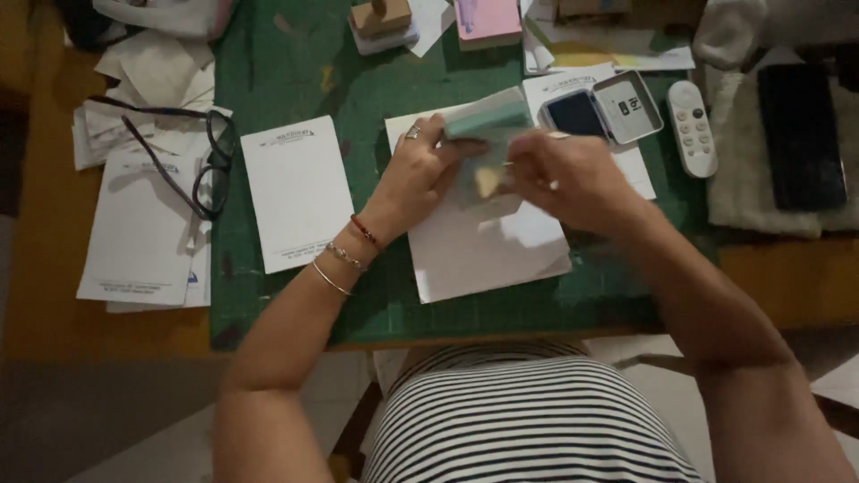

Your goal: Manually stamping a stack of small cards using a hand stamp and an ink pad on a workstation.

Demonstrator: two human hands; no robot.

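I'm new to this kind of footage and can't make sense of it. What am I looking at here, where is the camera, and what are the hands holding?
There is no machine: one camera worn on a person's head looks down at their two bare hands. The left hand and right hand together hold a small pale green block, blurred, above a white sheet on a green cutting mat. Nearby lie an open ink pad tin, a white remote, black glasses and more white printed sheets.
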